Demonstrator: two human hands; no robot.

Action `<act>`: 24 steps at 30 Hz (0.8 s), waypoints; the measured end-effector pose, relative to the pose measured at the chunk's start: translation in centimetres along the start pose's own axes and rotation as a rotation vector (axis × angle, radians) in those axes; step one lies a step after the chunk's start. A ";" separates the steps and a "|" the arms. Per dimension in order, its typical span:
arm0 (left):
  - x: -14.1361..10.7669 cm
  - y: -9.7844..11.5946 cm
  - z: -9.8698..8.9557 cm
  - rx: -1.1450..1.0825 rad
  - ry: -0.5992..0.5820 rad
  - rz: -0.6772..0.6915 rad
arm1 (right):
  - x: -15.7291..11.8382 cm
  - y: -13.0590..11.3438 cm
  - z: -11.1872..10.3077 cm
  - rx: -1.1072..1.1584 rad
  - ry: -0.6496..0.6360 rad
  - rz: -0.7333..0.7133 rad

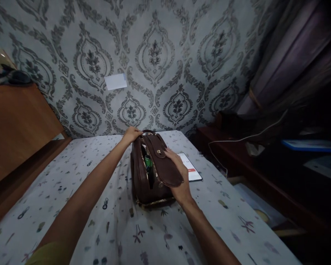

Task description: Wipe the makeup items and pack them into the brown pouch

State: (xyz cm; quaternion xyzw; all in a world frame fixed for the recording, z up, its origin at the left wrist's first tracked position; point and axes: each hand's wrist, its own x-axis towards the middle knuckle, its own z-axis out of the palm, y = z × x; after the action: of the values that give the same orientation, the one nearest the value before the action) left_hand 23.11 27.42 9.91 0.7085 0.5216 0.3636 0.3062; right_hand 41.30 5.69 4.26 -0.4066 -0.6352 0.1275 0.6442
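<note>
Dark brown leather bag with gold-toned zips sits on a white bedsheet printed with small plant-like motifs, its length running away from the wearer. Its top opening gapes lengthwise, and inside shows 1 shiny green object, too deep in shadow to identify. To the right of this slot lies a long brown leather flap with a rounded end, and a small gold-toned clasp sits beside the fingers.

The 2 hands are apart, both touching the bag. The left hand rests over the far left corner, near the curved brown handle; its thumb is hidden, so I cannot tell how firmly it grips. The right hand lies along the right side, fingertips over the flap's edge near the clasp; whether its thumb pinches from beneath, I cannot tell.

For good control, the left hand should act as the anchor, pressing the far end lightly down so that the soft body does not slide on the cloth. Gentle outward pressure from the right hand would keep the flap clear of the zip teeth. Squeezing both sides hard would likely narrow the slot. Care is also wise at the right wrist: a phone with a lit white screen lies just beside that hand.
</note>
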 end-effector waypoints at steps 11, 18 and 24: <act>-1.5 0.3 1.3 -0.210 0.208 -0.034 | 0.1 0.2 0.2 -0.056 -0.002 -0.059; -2.8 1.5 1.7 -0.422 0.142 -0.087 | 0.1 0.2 0.1 -0.047 -0.014 -0.060; -3.6 1.6 1.5 -0.486 0.090 -0.103 | 0.0 0.1 0.1 -0.019 -0.003 -0.053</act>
State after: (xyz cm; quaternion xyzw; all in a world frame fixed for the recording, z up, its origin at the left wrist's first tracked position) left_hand 24.55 23.43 9.67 0.5694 0.4675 0.4935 0.4622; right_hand 41.26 5.83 4.19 -0.3956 -0.6478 0.1053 0.6425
